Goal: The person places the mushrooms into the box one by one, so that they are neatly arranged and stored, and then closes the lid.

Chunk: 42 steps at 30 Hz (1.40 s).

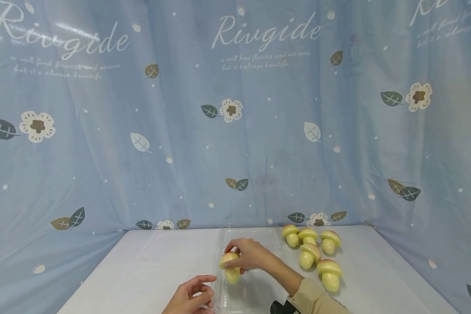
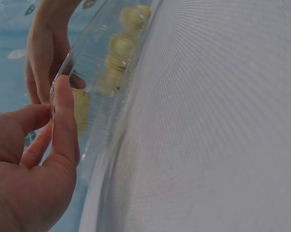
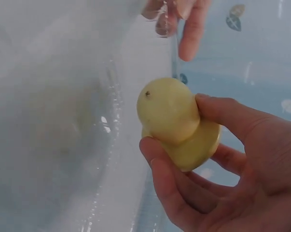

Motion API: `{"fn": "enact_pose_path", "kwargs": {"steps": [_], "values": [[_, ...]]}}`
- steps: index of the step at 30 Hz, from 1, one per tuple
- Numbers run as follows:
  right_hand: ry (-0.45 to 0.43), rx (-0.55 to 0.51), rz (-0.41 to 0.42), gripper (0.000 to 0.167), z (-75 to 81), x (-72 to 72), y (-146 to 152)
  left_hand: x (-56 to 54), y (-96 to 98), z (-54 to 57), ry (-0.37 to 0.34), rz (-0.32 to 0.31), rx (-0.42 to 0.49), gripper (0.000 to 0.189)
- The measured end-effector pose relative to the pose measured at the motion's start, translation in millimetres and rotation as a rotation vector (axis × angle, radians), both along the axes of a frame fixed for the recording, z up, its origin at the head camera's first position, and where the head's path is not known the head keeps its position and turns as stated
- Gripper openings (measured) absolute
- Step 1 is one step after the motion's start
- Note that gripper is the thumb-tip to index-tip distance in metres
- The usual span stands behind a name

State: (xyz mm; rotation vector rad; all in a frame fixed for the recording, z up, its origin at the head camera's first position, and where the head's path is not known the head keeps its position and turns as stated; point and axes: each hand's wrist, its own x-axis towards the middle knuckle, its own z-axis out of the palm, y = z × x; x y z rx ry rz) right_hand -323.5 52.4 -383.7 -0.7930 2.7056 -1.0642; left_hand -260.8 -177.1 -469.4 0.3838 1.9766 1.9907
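Observation:
My right hand grips a yellow-green, mushroom-shaped fruit with a reddish cap, above the clear plastic container. The thumb and fingers hold it around the join of cap and stem. In the right wrist view its rounded stem end, marked by a small dark spot, faces the camera. At the container's near left side, my left hand pinches the thin clear rim between thumb and fingers. Several similar mushroom-shaped fruits stand to the right of the container, cap up.
White cloth covers the table. A blue printed curtain hangs along the back and both sides. Near my right sleeve a black object shows at the bottom edge. The container's clear plastic extends toward the curtain.

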Motion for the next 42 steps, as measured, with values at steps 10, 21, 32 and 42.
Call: {"fn": "enact_pose_path", "kwargs": {"steps": [10,21,32,42], "values": [[0.008,0.026,-0.052,0.031,-6.9,5.0,-3.3,-0.5,-0.5,-0.4,-0.001,-0.007,0.012,0.054],[-0.025,0.04,-0.045,0.031,-7.4,9.4,-8.9,-1.4,-0.5,-2.3,0.004,-0.004,0.0,0.053],[-0.108,0.06,-0.045,0.036,-4.8,11.4,-9.3,-2.0,-0.3,-3.2,0.0,0.003,0.0,0.055],[-0.012,0.112,-0.072,0.038,-5.6,9.9,-9.3,-2.8,-0.4,-4.0,-0.006,0.001,-0.002,0.055]]}}
